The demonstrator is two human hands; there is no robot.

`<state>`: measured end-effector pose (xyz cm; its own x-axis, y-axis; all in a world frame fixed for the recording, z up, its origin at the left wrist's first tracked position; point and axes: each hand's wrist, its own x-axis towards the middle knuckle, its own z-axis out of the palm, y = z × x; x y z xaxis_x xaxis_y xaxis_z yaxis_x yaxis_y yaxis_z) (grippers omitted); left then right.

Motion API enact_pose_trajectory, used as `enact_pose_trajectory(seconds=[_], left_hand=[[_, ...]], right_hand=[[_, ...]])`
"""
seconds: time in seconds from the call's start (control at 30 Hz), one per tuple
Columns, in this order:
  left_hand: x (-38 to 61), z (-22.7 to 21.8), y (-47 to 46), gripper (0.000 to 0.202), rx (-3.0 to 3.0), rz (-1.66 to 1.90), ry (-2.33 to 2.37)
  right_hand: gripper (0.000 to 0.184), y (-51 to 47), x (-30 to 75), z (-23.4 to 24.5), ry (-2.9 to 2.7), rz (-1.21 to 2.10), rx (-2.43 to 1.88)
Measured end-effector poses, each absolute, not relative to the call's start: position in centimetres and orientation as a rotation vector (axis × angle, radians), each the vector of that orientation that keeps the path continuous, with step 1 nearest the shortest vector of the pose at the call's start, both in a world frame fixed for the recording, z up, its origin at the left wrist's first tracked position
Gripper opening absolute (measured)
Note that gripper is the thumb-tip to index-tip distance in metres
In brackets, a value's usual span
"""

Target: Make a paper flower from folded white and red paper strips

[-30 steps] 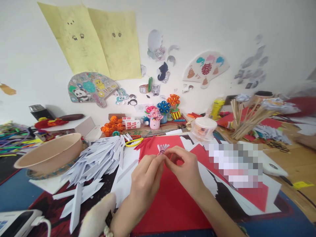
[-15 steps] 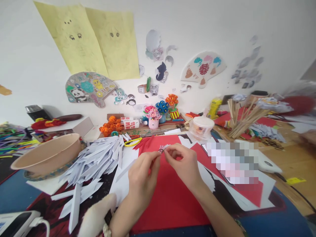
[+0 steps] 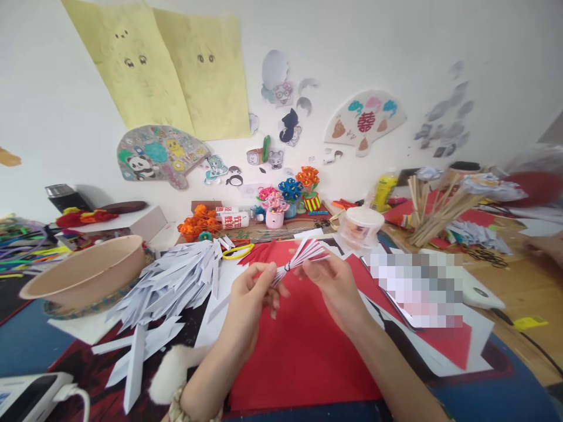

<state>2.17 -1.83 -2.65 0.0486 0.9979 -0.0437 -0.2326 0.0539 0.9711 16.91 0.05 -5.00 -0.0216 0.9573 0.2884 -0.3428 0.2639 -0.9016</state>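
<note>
A bundle of thin red and white paper strips (image 3: pixel 307 252) is bound near its middle with a black tie (image 3: pixel 287 268) and flares out at its far right end. My left hand (image 3: pixel 251 296) pinches the narrow lower end between thumb and fingers. At the flared side, my right hand (image 3: pixel 333 288) has its thumb and bent fingers closed against the strips near the tie; its fingertips are partly hidden. Both hands are raised above a large red sheet of paper (image 3: pixel 303 357). Left of them lies a heap of folded white paper strips (image 3: pixel 171 281).
Yellow-handled scissors (image 3: pixel 237 252) lie behind the heap. A beige basin (image 3: pixel 83 272) stands at left. To the right are a phone (image 3: pixel 413 293), its screen blurred, and a lidded plastic tub (image 3: pixel 361 225). Wooden sticks (image 3: pixel 435 214) and a hand (image 3: pixel 548 249) are at far right.
The bundle has swung sideways, so its tie and flared strips now show. My left hand has shifted slightly left with its fingers lower; my right hand has moved slightly right along the strips.
</note>
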Motion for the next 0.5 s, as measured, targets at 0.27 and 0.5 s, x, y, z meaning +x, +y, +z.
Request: enact_pose_trajectory(seconds=[0.27,0.5], left_hand=[[0.9,-2.6,-1.4,0.034,1.686,1.077,1.144],[-0.2,-1.8,-1.8,0.011,2.510,1.228,0.907]], right_hand=[[0.031,0.4,17.4,-5.2,-0.923,1.270,-0.713],[0.032,0.3,17.5,-4.8,-0.948,1.458,-0.788]])
